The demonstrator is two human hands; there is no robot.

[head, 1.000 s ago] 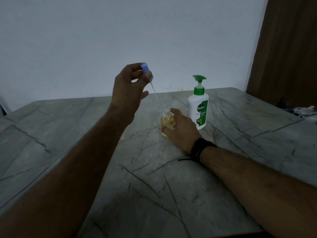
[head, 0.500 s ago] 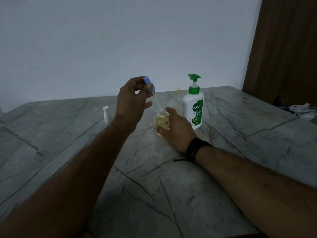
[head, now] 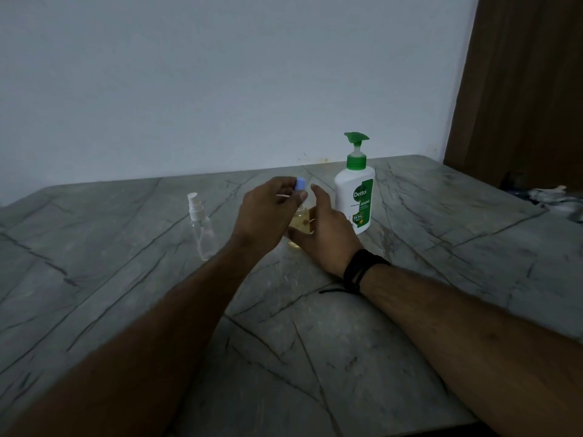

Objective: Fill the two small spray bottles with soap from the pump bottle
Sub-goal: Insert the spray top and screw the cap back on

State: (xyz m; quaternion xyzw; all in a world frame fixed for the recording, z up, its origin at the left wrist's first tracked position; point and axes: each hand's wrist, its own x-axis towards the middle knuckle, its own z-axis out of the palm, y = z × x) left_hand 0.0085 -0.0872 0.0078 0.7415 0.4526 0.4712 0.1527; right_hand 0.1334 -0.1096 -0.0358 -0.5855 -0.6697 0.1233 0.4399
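Two hands meet over one small bottle (head: 299,227) near the middle of the counter (head: 441,279). That bottle is clear plastic, rounded, and holds pale amber soap; most of it is hidden between the hands. The left hand (head: 263,220) hangs palm-down above it, wrist bent, thumb and forefinger pinching a blue cap (head: 300,184), a small squarish plastic piece that sits just over the bottle's neck. Whether the cap touches the neck cannot be told. The right hand (head: 328,230) curls round the bottle's right side, thumb raised toward the cap, heel near the counter. One black band (head: 358,272) of cord wraps the right wrist, a loose end trailing from it. Both forearms reach in bare from the near edge.

Just right of the right hand stands one pump bottle (head: 355,197), upright, white smooth plastic with a green collar, a green pump head and a green label. Left of the left hand, apart from it, stands one spray bottle (head: 202,230), slim, clear and seemingly unfilled, with a white nozzle top. That makes three bottles in all.

Grey stone with dark crack-like veins forms the counter, matte and flat. Beyond it rises a plain pale wall (head: 220,74), with a brown wood panel (head: 520,89) at far right.
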